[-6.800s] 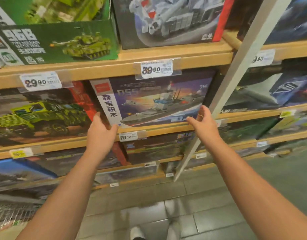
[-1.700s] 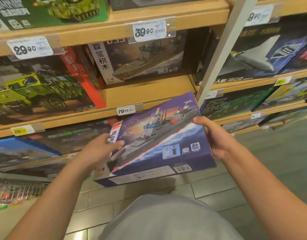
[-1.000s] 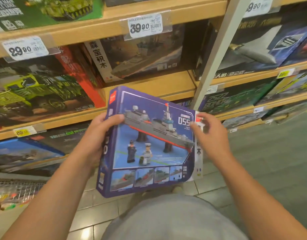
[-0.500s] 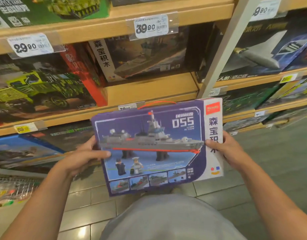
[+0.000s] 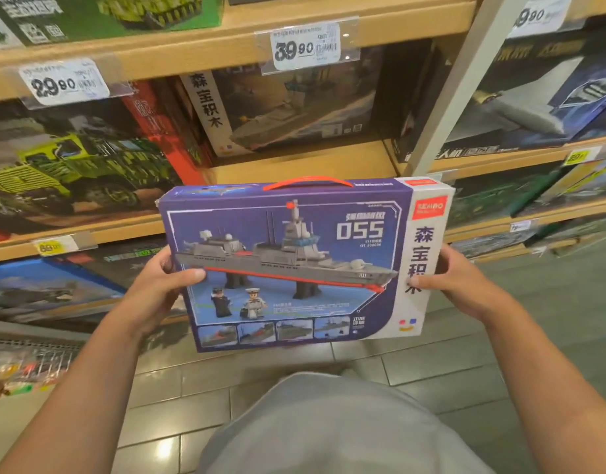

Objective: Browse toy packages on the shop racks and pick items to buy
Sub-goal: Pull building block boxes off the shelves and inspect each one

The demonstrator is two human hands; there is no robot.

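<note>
- The left hand (image 5: 154,289) grips the left edge of the warship brick-set box (image 5: 294,265): its thumb lies across the printed face and the other fingers are hidden behind the box.
- The right hand (image 5: 462,282) grips the right edge the same way, thumb on the white side strip, remaining fingers out of sight behind.
- The box is upright and level in front of the person's chest, below the wooden shelf (image 5: 294,165) at 12 o'clock, touching nothing but the two hands.
- I judge it a stiff, glossy cardboard carton, broad and flat, probably light to moderate in weight with loose bricks inside; the smooth print may slip, so opposed edge grips suit it.
- The red carry handle (image 5: 308,182) on its top edge looks like the one-handed hold.
- Corners could dent if it is dropped on the tiled floor (image 5: 431,364).
- Count: one box in hand, two hands on it, one handle.
- One warship box (image 5: 287,111) stands on the shelf at 12 o'clock, one green truck box (image 5: 62,165) at 10 o'clock, one jet box (image 5: 534,97) at 2 o'clock.
- Two price tags read clearly: 39.90 tag (image 5: 306,46) and 29.90 tag (image 5: 63,82).
</note>
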